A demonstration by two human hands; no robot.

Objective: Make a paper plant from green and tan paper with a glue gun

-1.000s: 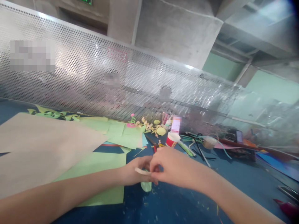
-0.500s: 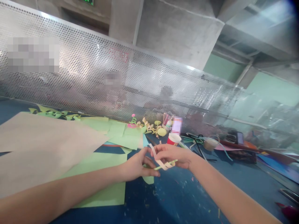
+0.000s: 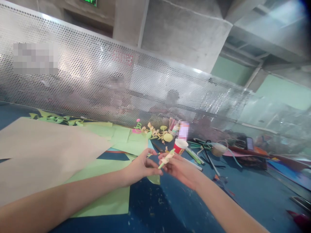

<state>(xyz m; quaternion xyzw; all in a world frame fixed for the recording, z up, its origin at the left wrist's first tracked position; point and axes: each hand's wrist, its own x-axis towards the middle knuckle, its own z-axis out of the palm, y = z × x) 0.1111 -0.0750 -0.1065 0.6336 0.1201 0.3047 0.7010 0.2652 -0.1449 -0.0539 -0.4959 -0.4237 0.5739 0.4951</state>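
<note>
My right hand pinches a thin green stick with a pale paper strip wound around it. My left hand is right beside it, thumb and fingers curled toward the stick's lower end, touching or nearly touching it. A small green paper piece lies on the blue table just below both hands. Whether the left fingers actually grip the stick is unclear.
Large beige paper sheets and green sheets cover the blue table to the left. Behind the hands stand a red-and-white cup, paper curls, pens and a tape roll. A perforated metal screen closes the far edge.
The paper strip, loose and looping half a second ago, now sits wound tight on the green stick. Both hands have lifted slightly and moved away from me.
</note>
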